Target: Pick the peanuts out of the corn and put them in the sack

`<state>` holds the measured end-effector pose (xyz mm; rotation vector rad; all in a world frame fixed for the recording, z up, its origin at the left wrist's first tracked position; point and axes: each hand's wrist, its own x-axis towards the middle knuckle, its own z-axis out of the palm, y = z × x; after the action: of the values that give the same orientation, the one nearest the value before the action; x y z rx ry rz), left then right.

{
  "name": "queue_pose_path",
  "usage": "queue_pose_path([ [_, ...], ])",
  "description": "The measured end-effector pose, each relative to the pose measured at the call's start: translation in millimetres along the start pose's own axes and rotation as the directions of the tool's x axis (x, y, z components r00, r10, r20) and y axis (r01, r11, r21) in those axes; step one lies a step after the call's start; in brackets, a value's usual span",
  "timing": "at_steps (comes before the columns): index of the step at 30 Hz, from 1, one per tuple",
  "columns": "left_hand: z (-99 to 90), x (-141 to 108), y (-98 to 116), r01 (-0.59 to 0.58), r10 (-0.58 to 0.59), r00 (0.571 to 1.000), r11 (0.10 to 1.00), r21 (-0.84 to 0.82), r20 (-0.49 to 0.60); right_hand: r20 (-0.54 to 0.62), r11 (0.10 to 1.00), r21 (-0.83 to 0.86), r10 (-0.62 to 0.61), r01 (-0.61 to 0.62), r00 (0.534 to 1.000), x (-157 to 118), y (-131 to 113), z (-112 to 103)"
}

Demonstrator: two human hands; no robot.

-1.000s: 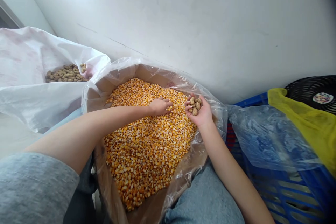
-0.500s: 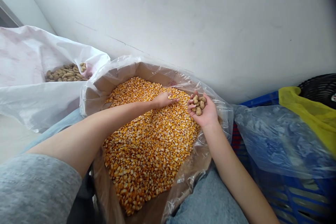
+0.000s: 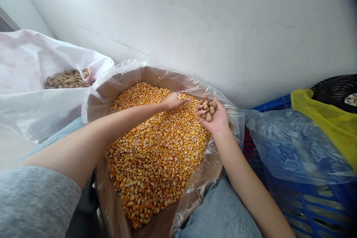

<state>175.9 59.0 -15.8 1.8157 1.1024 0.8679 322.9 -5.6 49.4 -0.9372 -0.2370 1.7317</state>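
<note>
- Dried corn kernels [image 3: 156, 163]: hard, loose, slippery; best scooped; heaped in a plastic-lined cardboard box [image 3: 122, 91];
- Left hand [image 3: 174, 101]: arm stretched far over the kernels, palm down; grip open, fingers apart;
- Right hand [image 3: 214, 121]: palm up, cupped; grip closed around in-shell peanuts [image 3: 208, 108], which look light and brittle, so hold gently;
- Further peanuts [image 3: 67, 80]: far left, in a white woven sack [image 3: 33, 63];
- Blue plastic crate [image 3: 306, 208]: right, under clear plastic.

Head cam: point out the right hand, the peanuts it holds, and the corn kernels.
Right hand [image 3: 220, 122], head view, on the palm below the peanuts.
In-shell peanuts [image 3: 209, 111], head view, on the middle of the handful.
Corn kernels [image 3: 156, 160], head view, on the middle of the pile.
</note>
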Motion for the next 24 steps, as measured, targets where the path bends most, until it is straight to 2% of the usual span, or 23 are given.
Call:
queue_pose_path([
  [2, 0.9, 0.5, 1.3, -0.004, 0.004, 1.000, 1.000, -0.016, -0.002, -0.002, 1.000, -0.007, 0.000, 0.000, 1.000, 0.6, -0.1, -0.3],
  [6, 3.2, 1.6, 1.2, 0.065, -0.065, 0.997, 0.998, 0.014, 0.039, 0.002, 1.000, -0.017, -0.003, 0.003, 1.000, 1.1, 0.0, -0.5],
  [13, 0.6, 3.8, 0.7, 0.100, -0.100, 0.995, 0.993, 0.066, -0.003, 0.009, 1.000, -0.014, -0.006, 0.006, 1.000, 0.9, 0.3, -1.2],
  [18, -0.5, 3.5, 2.8, 0.017, -0.017, 1.000, 1.000, -0.015, -0.011, 0.008, 1.000, -0.007, 0.002, -0.002, 1.000, 0.6, -0.2, -1.8],
  [24, 3.9, 3.7, 2.2, 0.202, -0.196, 0.977, 0.977, 0.068, -0.081, 0.000, 1.000, -0.012, -0.005, 0.005, 1.000, -0.1, 0.1, -0.2],
])
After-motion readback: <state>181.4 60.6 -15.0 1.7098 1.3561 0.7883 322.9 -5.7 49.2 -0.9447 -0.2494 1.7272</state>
